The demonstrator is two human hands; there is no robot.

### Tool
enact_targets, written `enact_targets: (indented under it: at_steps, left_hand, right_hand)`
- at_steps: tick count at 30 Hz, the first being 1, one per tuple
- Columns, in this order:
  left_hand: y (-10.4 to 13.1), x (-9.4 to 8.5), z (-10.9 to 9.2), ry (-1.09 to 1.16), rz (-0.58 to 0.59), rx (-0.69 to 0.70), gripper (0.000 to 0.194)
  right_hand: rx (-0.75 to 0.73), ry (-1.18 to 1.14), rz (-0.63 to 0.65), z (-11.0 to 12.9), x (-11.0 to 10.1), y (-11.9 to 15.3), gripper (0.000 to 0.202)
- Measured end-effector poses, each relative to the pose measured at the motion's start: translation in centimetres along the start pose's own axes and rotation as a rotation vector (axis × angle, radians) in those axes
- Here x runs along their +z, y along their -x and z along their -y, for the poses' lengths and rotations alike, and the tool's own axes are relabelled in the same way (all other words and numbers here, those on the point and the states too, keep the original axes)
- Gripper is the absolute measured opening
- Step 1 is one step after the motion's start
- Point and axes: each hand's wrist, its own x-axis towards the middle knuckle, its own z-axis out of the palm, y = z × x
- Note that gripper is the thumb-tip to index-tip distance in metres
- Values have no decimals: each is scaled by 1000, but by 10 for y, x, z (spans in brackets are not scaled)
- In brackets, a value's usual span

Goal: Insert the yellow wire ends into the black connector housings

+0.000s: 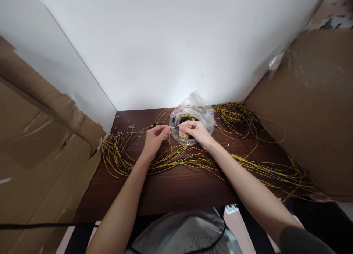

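Note:
My left hand (156,137) is closed in a pinch on a thin yellow wire. Facing it a short way to the right, my right hand (195,132) pinches a small black piece (175,128), which looks like a connector at the wire's end; its exact kind is too small to tell. Both hands are above the front of a see-through plastic bag (209,122) that holds small black and yellow parts (187,117). Below my hands, a long bundle of yellow and black wires (176,160) runs across the dark wooden table (176,191).
A tangled coil of yellow wire (233,113) lies at the back right. Cardboard stands on the left (46,147) and on the right (306,110), with a white wall (176,48) behind. Small scraps (131,127) are scattered at the back left.

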Motion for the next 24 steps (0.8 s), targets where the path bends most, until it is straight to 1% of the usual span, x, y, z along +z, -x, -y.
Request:
enact_targets:
  at_steps: [5, 9, 15, 21, 24]
  left_hand:
    - [0, 0, 0, 25, 18, -9, 25]
    - [-1, -1, 2, 44, -8, -39, 24]
    - [-3, -3, 4, 137, -53, -60, 23]
    - [-3, -4, -1, 228, -62, -73, 24]
    - [-3, -6, -3, 297, -102, -91, 23]
  right_hand:
    - [-15, 22, 35, 0, 0, 1, 20]
    - [-20, 27, 33, 1, 0, 1, 20]
    - [-29, 27, 28, 1, 0, 2, 22]
    - [-18, 21, 9, 1, -1, 1, 24]
    - [-18, 12, -14, 1, -3, 0, 24]
